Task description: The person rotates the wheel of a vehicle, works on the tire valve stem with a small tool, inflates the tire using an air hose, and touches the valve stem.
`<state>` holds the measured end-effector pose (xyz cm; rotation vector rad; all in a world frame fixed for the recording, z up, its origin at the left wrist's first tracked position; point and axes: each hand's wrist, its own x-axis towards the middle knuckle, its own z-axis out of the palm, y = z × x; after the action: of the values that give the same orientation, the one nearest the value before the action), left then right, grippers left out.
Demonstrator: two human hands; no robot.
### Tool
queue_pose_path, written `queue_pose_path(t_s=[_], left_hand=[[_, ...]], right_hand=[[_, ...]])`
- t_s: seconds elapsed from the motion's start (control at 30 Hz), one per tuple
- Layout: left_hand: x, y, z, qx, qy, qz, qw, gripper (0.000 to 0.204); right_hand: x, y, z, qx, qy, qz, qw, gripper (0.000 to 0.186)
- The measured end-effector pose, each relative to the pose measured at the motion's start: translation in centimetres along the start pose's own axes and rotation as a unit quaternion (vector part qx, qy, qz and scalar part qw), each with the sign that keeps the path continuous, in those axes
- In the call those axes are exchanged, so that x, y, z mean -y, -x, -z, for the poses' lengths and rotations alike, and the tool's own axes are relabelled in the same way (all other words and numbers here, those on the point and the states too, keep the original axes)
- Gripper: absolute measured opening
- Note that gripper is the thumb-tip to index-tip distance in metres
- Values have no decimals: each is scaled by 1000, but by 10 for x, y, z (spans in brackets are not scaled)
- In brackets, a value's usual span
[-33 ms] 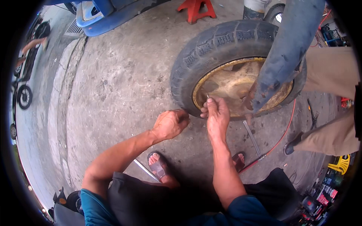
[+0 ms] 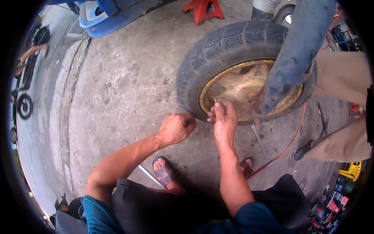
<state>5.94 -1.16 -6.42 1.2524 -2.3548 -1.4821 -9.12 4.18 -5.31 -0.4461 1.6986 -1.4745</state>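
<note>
My right hand (image 2: 223, 119) pinches a small, thin metal piece (image 2: 215, 100) at the lower-left inner rim of a worn black tire (image 2: 212, 52) on a rusty yellowish wheel (image 2: 237, 85). My left hand (image 2: 174, 128) is closed just below and left of the tire; whatever it may hold is hidden. A scuffed blue-grey metal tube (image 2: 296, 50) crosses the right of the wheel.
A red stand (image 2: 200, 11) and blue body panel (image 2: 105, 23) are behind. A person in tan trousers (image 2: 335, 142) stands close at right, by a red hose (image 2: 292, 142) and tools (image 2: 323, 124). Metal bars (image 2: 259, 142) lie near my feet. Motorbikes (image 2: 25, 107) line the left.
My hands and the wheel are essentially still. The tan-trousered leg at the right and the distant figure at the far left have shifted very slightly.
</note>
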Motion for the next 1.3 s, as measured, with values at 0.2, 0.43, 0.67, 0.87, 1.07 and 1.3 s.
queue_pose_path(t_s=[0.2,0.43,0.67,0.87,1.07,1.3], left_hand=[[1,-1,1,4,8,11,1000,21],[7,3,8,0,-7,18,1000,21],[-3,5,4,-10,-8,-9,1000,21],[-13,6,8,-46,20,-44,998,19],[-38,-1,16,-146,39,-156,976,18],[-66,-9,32,-108,-11,-149,983,28]], right_hand=[[-4,2,1,-20,-14,4,1000,17],[0,-1,-4,-6,41,-9,999,18],[9,0,2,-69,336,208,916,24],[8,-7,-6,-25,-73,-63,995,15],[-12,-14,-13,-88,-20,68,994,21],[-6,-10,-16,-59,288,211,932,25]])
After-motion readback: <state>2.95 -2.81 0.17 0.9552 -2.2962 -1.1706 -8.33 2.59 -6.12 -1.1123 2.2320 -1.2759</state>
